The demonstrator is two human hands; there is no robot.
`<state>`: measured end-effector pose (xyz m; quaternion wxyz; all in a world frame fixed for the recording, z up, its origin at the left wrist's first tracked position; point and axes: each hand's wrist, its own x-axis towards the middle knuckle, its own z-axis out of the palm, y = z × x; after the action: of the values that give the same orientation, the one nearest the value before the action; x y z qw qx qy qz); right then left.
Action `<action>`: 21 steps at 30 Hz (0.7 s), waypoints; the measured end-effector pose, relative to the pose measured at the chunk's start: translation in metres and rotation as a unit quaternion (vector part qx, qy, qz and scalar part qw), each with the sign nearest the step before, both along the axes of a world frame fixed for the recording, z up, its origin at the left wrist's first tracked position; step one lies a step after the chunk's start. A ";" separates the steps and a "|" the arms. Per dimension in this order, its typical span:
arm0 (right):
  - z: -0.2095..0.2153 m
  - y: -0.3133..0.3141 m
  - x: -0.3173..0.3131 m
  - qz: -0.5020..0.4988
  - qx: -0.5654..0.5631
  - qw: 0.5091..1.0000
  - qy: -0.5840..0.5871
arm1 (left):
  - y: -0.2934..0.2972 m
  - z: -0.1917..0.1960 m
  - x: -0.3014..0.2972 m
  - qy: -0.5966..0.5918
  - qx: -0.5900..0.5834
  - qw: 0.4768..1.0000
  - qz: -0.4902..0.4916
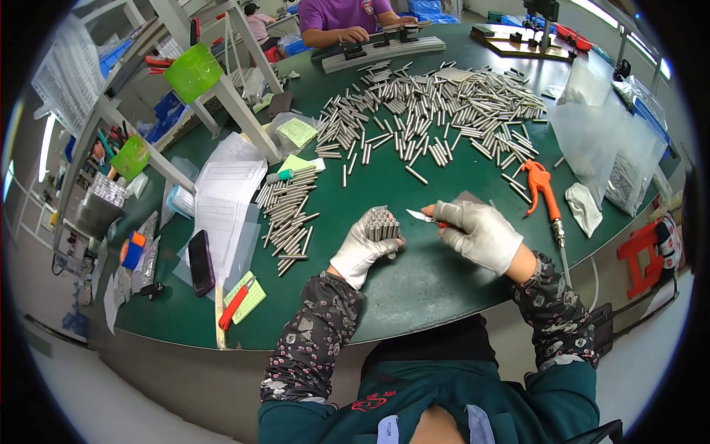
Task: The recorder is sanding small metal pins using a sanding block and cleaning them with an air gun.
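A bundle of short metal rods point(382, 225) stands on end in my left hand point(360, 250), which wears a white glove and wraps its fingers round them. To its right, my gloved right hand point(482, 235) grips a small knife point(420, 215), the blade pointing left toward the bundle without touching it. Only a bit of the knife's red handle shows between my fingers. A large heap of loose metal rods point(414, 111) spreads over the green table beyond my hands. Another pile of rods point(287, 214) lies to the left of my left hand.
An orange air gun point(542, 189) with its hose lies at the right, near a white cloth point(583, 209) and plastic bags point(608, 140). Papers point(228, 185), a phone point(200, 263) and a red-handled cutter point(235, 305) are at the left. Across the table point(399, 292) another person point(344, 22) works.
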<state>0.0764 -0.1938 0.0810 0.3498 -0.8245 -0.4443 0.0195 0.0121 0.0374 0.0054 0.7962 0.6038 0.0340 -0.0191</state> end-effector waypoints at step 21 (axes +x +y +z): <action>0.004 0.012 -0.015 0.035 -0.136 0.986 -0.085 | 0.000 -0.004 -0.001 -0.023 0.013 0.999 -0.027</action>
<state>0.0610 -0.1819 0.0845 0.1947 -0.8469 -0.4943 0.0212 0.0110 0.0376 0.0014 0.7878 0.6154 -0.0006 -0.0256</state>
